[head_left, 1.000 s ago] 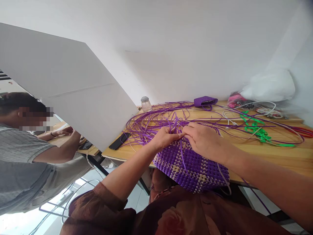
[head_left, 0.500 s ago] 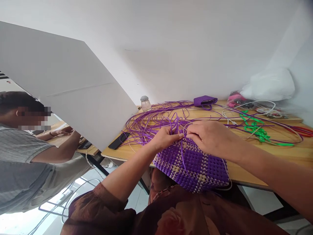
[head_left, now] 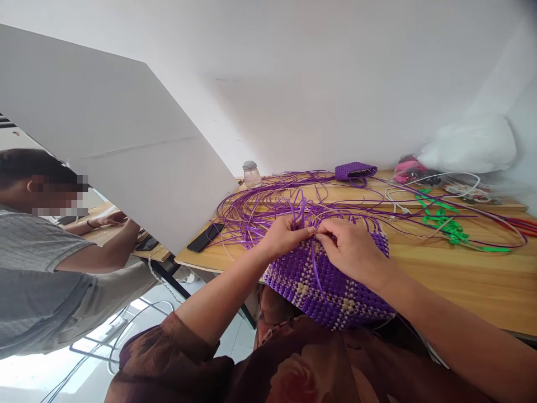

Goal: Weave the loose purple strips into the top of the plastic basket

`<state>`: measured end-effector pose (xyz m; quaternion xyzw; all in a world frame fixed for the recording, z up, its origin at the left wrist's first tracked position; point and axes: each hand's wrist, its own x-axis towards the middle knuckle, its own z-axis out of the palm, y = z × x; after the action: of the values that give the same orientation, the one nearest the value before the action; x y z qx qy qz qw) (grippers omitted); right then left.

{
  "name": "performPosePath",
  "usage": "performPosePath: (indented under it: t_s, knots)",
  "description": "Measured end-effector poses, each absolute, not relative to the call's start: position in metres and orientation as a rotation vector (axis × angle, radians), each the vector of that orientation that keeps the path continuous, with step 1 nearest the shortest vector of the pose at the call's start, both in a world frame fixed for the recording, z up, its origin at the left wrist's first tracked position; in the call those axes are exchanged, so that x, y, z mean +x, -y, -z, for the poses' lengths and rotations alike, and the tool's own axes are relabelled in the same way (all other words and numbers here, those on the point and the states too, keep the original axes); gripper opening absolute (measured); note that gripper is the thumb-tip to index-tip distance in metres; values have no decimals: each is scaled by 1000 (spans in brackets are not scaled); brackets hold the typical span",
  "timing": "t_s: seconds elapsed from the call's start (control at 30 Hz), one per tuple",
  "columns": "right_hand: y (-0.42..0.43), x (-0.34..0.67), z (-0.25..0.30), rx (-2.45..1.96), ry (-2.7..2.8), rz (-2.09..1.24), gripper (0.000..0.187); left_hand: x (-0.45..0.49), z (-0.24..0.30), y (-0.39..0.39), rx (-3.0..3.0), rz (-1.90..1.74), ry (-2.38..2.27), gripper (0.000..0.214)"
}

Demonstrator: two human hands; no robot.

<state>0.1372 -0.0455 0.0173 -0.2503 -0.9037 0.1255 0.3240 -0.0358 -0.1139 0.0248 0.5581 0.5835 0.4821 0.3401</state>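
Note:
A half-woven purple basket [head_left: 331, 288] with cream diamond patterns rests against the near edge of the wooden table [head_left: 461, 274]. My left hand [head_left: 282, 236] grips its upper rim, fingers curled over loose purple strands. My right hand [head_left: 356, 247] pinches a purple strand at the rim, fingertips meeting my left thumb. A single strand hangs down the basket's front. Long purple strands [head_left: 272, 201] fan out from the rim across the table.
A black phone [head_left: 205, 237] lies at the table's left corner. A small glass jar [head_left: 250, 173], a purple woven pouch [head_left: 356, 170], green cord [head_left: 444, 224], white cables and a white bag [head_left: 470, 146] sit farther back. Another person [head_left: 46, 257] sits behind a white board on the left.
My right hand slid left along the rim and now pinches a strand beside my left thumb. The basket has shifted slightly upward on the table edge.

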Motion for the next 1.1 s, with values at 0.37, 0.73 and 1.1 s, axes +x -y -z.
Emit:
performPosePath:
  t_s: [0.37,0.73,1.1]
  knots:
    - [36,130,-3,-702,2143,-987,26,-41,-24,122,1524,-1164,-1727,38]
    - [42,129,-4,-726,2149,-936,25,-38,-20,127,1507,-1139,-1766,35]
    - [57,137,20,-615,2221,-632,14,-44,-20,124,1474,-1134,-1694,28]
